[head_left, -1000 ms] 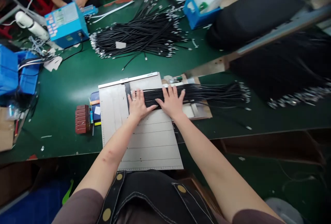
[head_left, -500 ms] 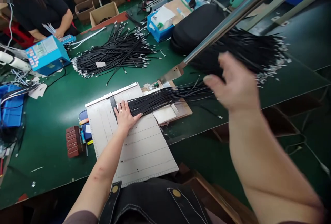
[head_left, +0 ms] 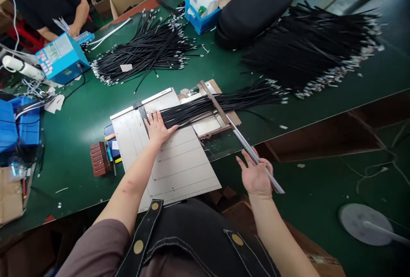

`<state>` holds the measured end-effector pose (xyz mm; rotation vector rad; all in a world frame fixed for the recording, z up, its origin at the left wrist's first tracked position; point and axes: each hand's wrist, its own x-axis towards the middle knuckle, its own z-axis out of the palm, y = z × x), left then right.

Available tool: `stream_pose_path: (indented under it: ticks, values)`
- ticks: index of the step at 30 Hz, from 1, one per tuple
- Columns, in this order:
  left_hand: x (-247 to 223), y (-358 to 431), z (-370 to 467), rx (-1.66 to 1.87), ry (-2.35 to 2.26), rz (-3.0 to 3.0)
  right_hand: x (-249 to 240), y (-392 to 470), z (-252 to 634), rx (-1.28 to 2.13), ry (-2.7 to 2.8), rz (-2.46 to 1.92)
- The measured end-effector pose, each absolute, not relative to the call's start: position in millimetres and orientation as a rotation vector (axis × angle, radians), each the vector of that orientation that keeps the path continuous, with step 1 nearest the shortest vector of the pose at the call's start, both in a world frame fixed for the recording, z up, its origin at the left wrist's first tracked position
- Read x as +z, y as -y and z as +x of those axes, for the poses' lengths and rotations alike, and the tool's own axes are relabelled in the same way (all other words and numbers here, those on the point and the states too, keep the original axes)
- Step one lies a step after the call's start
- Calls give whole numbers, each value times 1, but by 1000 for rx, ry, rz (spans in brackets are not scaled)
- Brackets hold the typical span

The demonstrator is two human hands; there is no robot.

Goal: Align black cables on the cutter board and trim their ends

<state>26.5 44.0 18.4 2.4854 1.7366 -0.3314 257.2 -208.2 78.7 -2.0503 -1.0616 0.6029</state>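
My left hand (head_left: pixel 157 128) lies flat, fingers spread, pressing a bundle of thin black cables (head_left: pixel 188 110) on the white ruled board (head_left: pixel 188 170) of a paper cutter. The cables run right, across the cutter's edge, their pale-tipped ends fanned over the green table. The cutter's blade (head_left: pixel 214 103) lies lowered across the bundle. Its metal lever handle (head_left: pixel 243 138) slopes down beyond the table edge. At that handle is my right hand (head_left: pixel 257 176), with fingers apart and the bar crossing beside them. How far the fingers wrap it is unclear.
Large piles of black cables (head_left: pixel 144 51) lie at the back left and back right (head_left: pixel 310 51). A black case (head_left: pixel 253 8), a blue bin (head_left: pixel 203 23) and a blue device (head_left: pixel 62 59) stand behind. A brown block (head_left: pixel 101 159) sits left of the board. A co-worker (head_left: pixel 68 1) sits at upper left.
The cutter's lever has swung from raised to lowered, its blade now across the cables. My right hand has come down and toward me beside it. My left hand stays on the bundle.
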Motion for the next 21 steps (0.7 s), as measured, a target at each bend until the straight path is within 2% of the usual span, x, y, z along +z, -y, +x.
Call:
stream_pose_path:
  ticks: [2, 4, 6, 8, 10, 12, 14, 18, 21]
  values:
    - [22, -46, 24, -353, -1726, 2472, 65, 218, 248, 577, 714, -1899]
    - [29, -48, 28, -378, -1735, 2441, 91, 202, 255, 514, 551, -1722]
    - [38, -51, 44, -385, -1750, 2424, 140, 166, 278, 498, 732, -1627]
    - [45, -54, 73, -374, -1655, 2483, 183, 122, 311, 642, 1086, -1510]
    - [47, -56, 111, -378, -1447, 2564, 191, 82, 343, 662, 1350, -1663]
    - [47, -57, 147, -402, -1294, 2572, 160, 59, 368, 509, 1514, -2144]
    - [44, -59, 172, -416, -1256, 2547, 102, 50, 390, 500, 1527, -2334]
    - [39, -52, 184, -323, -1197, 2586, -5, 35, 429, 568, 2109, -2435]
    - [40, -33, 180, -296, -1178, 2572, -41, 13, 444, 532, 2388, -2275]
